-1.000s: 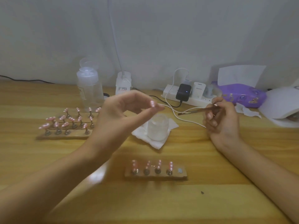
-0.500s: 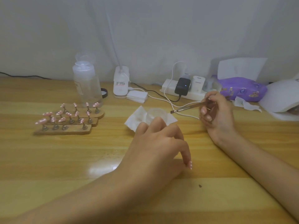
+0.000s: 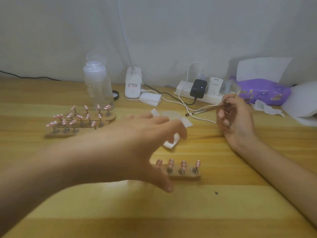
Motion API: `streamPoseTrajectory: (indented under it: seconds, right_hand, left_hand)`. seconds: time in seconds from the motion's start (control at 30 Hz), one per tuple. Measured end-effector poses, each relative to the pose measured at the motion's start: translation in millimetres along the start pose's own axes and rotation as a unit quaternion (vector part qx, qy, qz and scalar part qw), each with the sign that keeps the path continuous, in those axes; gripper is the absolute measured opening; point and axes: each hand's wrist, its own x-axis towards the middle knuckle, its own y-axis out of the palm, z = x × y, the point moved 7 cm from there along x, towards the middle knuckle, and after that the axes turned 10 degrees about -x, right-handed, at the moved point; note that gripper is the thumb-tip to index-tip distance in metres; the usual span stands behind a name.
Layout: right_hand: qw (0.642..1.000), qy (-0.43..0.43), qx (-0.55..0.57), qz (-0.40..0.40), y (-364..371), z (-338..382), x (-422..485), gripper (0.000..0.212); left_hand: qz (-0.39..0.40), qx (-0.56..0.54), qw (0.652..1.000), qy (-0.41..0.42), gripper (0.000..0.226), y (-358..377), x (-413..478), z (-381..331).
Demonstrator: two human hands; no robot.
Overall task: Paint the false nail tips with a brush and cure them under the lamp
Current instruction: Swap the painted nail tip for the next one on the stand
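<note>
While the right hand (image 3: 235, 121) pinches the brush (image 3: 205, 110) between thumb and curled fingers, bristles pointing left, the brush hangs in the air behind and to the right of the small holder (image 3: 187, 176), well apart from it. The left hand (image 3: 133, 141), blurred, hovers with its fingers spread and holds nothing. Its thumb reaches down just left of the small holder and hides that end, and its fingertips lie over a white wipe (image 3: 171, 144) behind the holder. Four pink, white-dotted nail tips (image 3: 183, 164) stand in a row on the small holder. One brush is in view. Behind the holder and far to its left, a larger stand (image 3: 56, 133) carries over a dozen similar tips, too blurred to count exactly.
</note>
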Motion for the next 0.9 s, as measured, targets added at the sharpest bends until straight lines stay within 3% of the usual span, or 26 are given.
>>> streamPoseTrajectory:
  seconds: [0.07,0.1,0.17,0.2,0.27,0.37,0.53,0.67,0.8,0.9]
  right_hand:
    - [1.000,0.000,0.006,0.004,1.0,0.5,0.3,0.023]
    - [1.000,0.000,0.010,0.006,1.5,0.8,0.4,0.024]
    - [1.000,0.001,0.013,0.004,1.4,1.1,0.3,0.025]
    - [1.000,0.003,0.014,0.001,1.2,1.0,-0.1,0.025]
    - [1.000,0.007,0.017,-0.003,1.2,1.0,-0.7,0.025]
    - [1.000,0.011,0.017,-0.005,1.4,1.2,-0.7,0.024]
    - [1.000,0.007,0.022,0.006,2.0,2.3,-0.5,0.024]
    - [1.000,0.002,0.016,0.009,1.7,3.1,-0.2,0.023]
    - [0.999,-0.022,0.011,0.026,6.4,6.9,-3.0,0.021]
    - [0.996,-0.054,-0.034,0.063,14.3,11.7,-8.1,0.024]
  left_hand:
    - [0.064,-0.087,0.990,-0.091,0.036,27.4,1.2,33.6]
    - [0.121,-0.146,0.977,-0.095,0.021,54.0,-14.2,43.6]
    - [0.159,-0.207,0.956,-0.132,0.024,84.2,-27.3,65.3]
    - [0.153,-0.243,0.948,-0.138,0.022,84.7,-30.9,68.4]
    - [-0.002,-0.224,0.964,-0.145,0.018,48.7,-18.1,69.5]
    - [-0.070,-0.304,0.947,-0.071,0.009,26.8,-44.0,44.8]
    - [-0.110,-0.350,0.926,-0.085,0.019,16.3,-42.2,29.9]
    - [-0.133,-0.287,0.948,-0.045,0.023,13.8,-39.1,11.0]
    - [-0.144,-0.145,0.979,-0.025,0.018,9.4,-42.5,2.9]
    - [-0.136,-0.187,0.972,-0.037,0.010,10.9,-43.1,5.5]
